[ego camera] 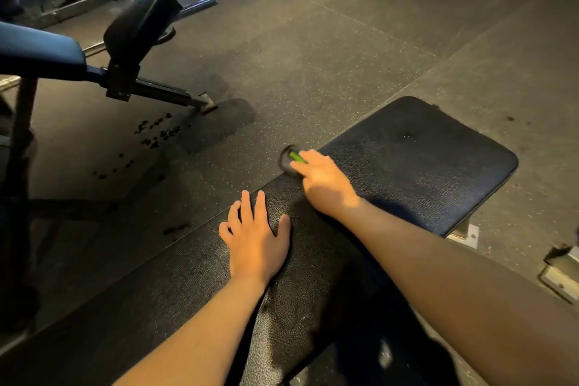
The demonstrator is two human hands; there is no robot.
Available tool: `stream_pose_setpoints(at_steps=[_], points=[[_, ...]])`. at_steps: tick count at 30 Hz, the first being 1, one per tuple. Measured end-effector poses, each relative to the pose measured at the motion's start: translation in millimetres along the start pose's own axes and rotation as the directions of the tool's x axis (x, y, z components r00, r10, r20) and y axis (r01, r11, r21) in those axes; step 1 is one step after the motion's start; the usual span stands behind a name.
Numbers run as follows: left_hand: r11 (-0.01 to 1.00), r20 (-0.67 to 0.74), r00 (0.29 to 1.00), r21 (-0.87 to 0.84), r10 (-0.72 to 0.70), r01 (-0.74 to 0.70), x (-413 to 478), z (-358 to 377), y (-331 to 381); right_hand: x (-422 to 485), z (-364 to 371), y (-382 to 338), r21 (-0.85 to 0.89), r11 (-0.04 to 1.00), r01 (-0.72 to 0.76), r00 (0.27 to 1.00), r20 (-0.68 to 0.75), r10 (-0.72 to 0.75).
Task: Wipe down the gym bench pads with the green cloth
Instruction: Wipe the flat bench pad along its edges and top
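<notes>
Green cloth (297,157) shows only as a blurred sliver pinched in your right hand (326,182), at the left edge of the bench pad (423,166). Your left hand (255,235) lies flat on the pad, fingers spread. Sweep past that edge and the thinly held cloth could slip to the floor (282,72).

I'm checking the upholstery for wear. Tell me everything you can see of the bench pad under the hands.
The bench pad is long, flat and dark, covered in pebbled, leather-like material, with rounded corners at its far end and a few small specks there. It runs diagonally above the speckled floor. The left hand rests flat on it, fingers straight; the right hand, at its left edge, grips a blurred green cloth.
</notes>
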State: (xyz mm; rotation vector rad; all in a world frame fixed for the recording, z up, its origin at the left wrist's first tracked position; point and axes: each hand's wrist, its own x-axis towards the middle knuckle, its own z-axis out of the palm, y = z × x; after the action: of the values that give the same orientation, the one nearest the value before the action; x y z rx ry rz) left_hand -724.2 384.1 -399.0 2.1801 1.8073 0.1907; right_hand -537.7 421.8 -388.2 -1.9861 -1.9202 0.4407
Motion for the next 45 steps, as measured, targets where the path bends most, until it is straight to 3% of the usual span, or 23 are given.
stream_pose_setpoints(at_steps=[5,8,13,18,22,25,27,32,35,39,42,45], points=[[1.0,-0.004,1.0,-0.007,0.014,-0.014,0.5,0.6,0.1,-2.8,-12.7,23.7,0.007,0.959,-0.284,0.944,-0.175,0.281],[1.0,-0.002,1.0,0.009,0.013,-0.013,-1.1,0.3,1.5,-11.2,-5.9,-6.0,0.001,0.977,-0.212,0.961,-0.181,0.209],[1.0,0.015,1.0,-0.006,0.006,-0.006,0.4,-2.8,1.5,-38.6,9.8,-47.0,0.018,0.999,0.032,0.996,0.082,-0.033],[0.999,0.003,0.999,-0.009,0.04,-0.04,-3.6,-4.7,-5.0,-87.9,13.0,-28.8,-0.01,0.99,0.137,0.988,0.07,-0.136],[0.998,0.021,0.998,0.021,0.054,-0.054,-22.0,-12.0,-3.6,-98.9,-0.7,12.5,0.062,0.998,-0.01,0.994,-0.11,0.017],[0.984,0.068,0.985,0.074,0.157,-0.162,-47.0,-16.1,-1.3,-97.9,-11.1,25.4,-0.013,0.968,-0.249,0.963,-0.108,0.247],[0.969,0.088,0.97,0.081,0.225,-0.232,-61.8,-12.2,1.9,-97.1,-12.0,9.6,-0.05,0.953,-0.3,0.945,-0.15,0.289],[0.996,0.083,0.993,-0.004,0.088,-0.088,-73.2,-5.4,19.3,-120.3,12.6,-38.4,0.028,0.999,0.029,0.999,0.044,-0.03],[0.992,0.081,0.99,0.02,0.119,-0.121,-87.0,-1.4,21.3,-145.6,16.1,-34.8,0.095,0.991,0.098,0.992,0.075,-0.105],[0.961,0.073,0.964,0.089,0.255,-0.261,-103.9,1.8,27.0,-164.1,8.4,-8.2,0.106,0.994,-0.01,1.0,0.009,0.009],[0.861,0.136,0.862,0.09,0.488,-0.501,-121.0,10.7,40.3,-172.1,-6.3,23.7,0.108,0.98,-0.164,0.983,-0.066,0.172],[0.875,0.139,0.877,0.097,0.46,-0.474,-137.0,21.6,48.6,-177.9,-20.9,47.3,0.177,0.933,-0.312,0.933,-0.126,0.336]])
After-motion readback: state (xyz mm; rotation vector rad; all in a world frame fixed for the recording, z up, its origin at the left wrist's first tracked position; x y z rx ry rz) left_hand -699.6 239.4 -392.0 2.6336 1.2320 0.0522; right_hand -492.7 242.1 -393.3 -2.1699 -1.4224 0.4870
